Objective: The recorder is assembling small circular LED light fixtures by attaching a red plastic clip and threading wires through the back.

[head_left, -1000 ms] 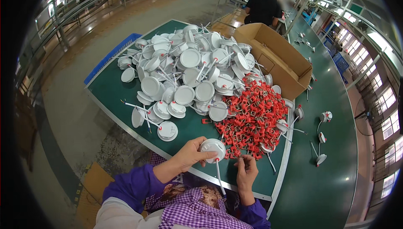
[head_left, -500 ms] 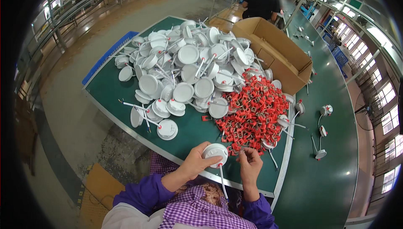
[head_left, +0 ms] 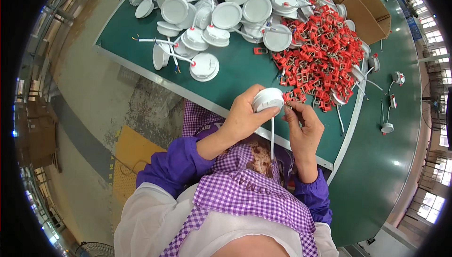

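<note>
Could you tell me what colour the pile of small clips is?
Red small clips, clearest in the head view.

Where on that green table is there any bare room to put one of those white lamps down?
A bare green strip runs along the table's near edge, between the loose white lamp and the red clip pile, just beyond the left hand. Farther back, the lamp heap and clips cover the table.
</note>
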Motion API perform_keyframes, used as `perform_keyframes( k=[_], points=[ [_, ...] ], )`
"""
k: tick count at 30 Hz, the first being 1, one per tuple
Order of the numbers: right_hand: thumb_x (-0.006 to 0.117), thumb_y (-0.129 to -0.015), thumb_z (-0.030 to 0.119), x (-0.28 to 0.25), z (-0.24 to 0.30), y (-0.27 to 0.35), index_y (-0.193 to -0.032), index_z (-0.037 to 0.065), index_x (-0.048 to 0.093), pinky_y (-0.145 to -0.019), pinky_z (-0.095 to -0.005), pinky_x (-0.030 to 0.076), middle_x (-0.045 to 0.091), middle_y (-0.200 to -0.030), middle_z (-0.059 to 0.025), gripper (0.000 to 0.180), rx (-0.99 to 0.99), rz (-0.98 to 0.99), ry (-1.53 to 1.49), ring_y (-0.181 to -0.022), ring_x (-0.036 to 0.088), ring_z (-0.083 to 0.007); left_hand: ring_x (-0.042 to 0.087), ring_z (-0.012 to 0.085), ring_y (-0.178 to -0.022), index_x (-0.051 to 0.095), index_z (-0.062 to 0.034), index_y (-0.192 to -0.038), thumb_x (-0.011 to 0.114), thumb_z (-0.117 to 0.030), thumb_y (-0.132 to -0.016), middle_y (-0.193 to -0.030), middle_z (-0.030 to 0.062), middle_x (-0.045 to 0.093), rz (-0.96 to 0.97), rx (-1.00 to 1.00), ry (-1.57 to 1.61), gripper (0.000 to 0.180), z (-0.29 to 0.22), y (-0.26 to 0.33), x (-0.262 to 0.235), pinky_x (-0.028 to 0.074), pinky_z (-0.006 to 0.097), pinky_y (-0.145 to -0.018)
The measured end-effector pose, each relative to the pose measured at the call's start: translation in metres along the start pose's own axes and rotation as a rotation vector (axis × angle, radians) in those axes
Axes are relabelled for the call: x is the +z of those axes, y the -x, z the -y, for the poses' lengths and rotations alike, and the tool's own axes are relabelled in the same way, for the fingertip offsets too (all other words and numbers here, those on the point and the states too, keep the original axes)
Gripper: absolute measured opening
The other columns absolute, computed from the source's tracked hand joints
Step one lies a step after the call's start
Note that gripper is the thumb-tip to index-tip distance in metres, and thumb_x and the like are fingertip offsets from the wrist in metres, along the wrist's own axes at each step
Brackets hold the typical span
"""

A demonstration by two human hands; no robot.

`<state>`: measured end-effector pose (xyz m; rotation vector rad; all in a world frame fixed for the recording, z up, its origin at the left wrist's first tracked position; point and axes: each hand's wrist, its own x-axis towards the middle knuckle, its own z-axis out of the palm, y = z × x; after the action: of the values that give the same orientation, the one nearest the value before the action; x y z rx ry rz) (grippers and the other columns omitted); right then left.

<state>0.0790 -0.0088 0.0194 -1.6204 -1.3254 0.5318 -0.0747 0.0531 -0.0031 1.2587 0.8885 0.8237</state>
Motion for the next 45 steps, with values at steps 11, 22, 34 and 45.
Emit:
perform_keyframes(
  k=[11, 22, 34, 45],
  points=[
    [0.064, -0.085, -0.006, 0.007, 0.008, 0.013, -0.096, -0.003, 0.063, -0.059, -0.0289, 0.052, 0.064, -0.08, -0.013, 0.011, -0.048, 0.003, 0.078, -0.067, 0.068, -0.0187, 0.056, 0.0074, -0.081, 0.059, -0.0035, -0.105, 0.074, -0.011, -0.084, -0.088, 0.0015, 0.062, 0.02, 0.099, -0.067, 0.027, -0.004, 0.003, 0.002, 0.047, 0.026, -0.071],
    [0.064, -0.087, -0.004, 0.006, -0.006, 0.021, -0.105, -0.002, 0.061, -0.068, -0.0266, 0.053, 0.067, -0.093, -0.0098, 0.018, 0.17, 0.0, -0.16, -0.079, 0.067, -0.0131, 0.055, 0.0064, -0.08, 0.059, -0.0038, -0.102, 0.072, -0.011, -0.085, -0.087, 0.0001, 0.061, 0.127, 0.05, -0.043, 0.022, 0.002, 0.005, 0.0, 0.046, 0.024, -0.069],
    [0.069, -0.083, -0.005, -0.044, 0.001, 0.032, -0.125, -0.007, 0.055, -0.086, -0.0287, 0.051, 0.064, -0.112, -0.0127, 0.044, 0.401, 0.093, -0.4, -0.096, 0.062, -0.0164, 0.058, 0.0066, -0.085, 0.057, -0.0037, -0.104, 0.075, -0.011, -0.084, -0.09, 0.0014, 0.062, 0.233, -0.017, 0.092, 0.029, -0.006, 0.033, 0.03, 0.05, 0.026, -0.074],
    [0.074, -0.081, 0.007, -0.048, -0.018, -0.008, -0.112, 0.0, 0.066, -0.067, -0.025, 0.048, 0.069, -0.098, -0.0063, 0.033, 0.36, 0.203, -0.104, -0.073, 0.059, -0.0094, 0.062, 0.0116, -0.089, 0.054, -0.0032, -0.115, 0.074, -0.002, -0.08, -0.101, 0.0052, 0.062, 0.32, -0.153, 0.239, 0.041, -0.008, 0.01, 0.004, 0.053, 0.027, -0.078]
  ],
)
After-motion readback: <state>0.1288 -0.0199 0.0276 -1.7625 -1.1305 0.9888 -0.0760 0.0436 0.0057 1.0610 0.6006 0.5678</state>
